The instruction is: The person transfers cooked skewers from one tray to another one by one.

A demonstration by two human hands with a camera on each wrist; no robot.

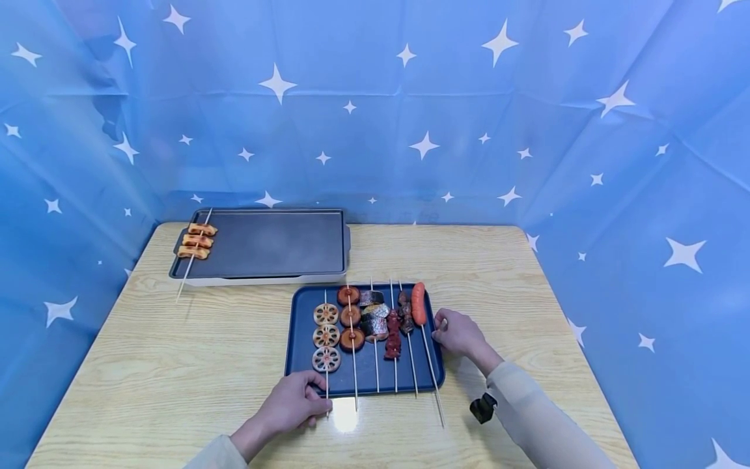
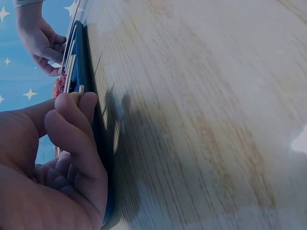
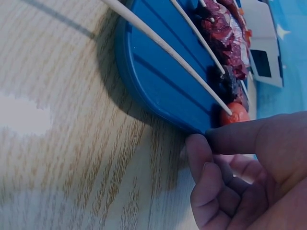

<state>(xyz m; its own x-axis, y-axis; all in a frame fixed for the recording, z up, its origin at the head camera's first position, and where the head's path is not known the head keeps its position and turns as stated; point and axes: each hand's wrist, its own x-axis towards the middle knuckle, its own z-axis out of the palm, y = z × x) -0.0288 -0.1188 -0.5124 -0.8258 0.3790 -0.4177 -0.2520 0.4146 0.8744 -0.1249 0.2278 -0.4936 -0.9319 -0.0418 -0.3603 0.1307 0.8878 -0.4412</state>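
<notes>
Between thumb and fingers, my left hand [image 1: 295, 400] pinches the stick end of the lotus root skewer [image 1: 326, 337] at the near left of the blue tray [image 1: 305, 384]. The left wrist view shows the stick tip [image 2: 81, 89] poking out of that pinch. My right hand [image 1: 459, 333] pinches the tray's right rim, beside the sausage skewer [image 1: 418, 303]. Also on the tray lie a skewer of round brown slices [image 1: 350, 316], a fish-piece skewer [image 1: 375, 326], a red meat skewer [image 1: 393, 335] and a dark meat skewer [image 1: 405, 312].
A dark flat griddle [image 1: 275, 241] on a pale base stands at the back left. On its left end lies a skewer of folded golden pieces [image 1: 196, 241], stick overhanging the front. Blue starry cloth [image 1: 375, 130] hangs behind the wooden table [image 1: 193, 365].
</notes>
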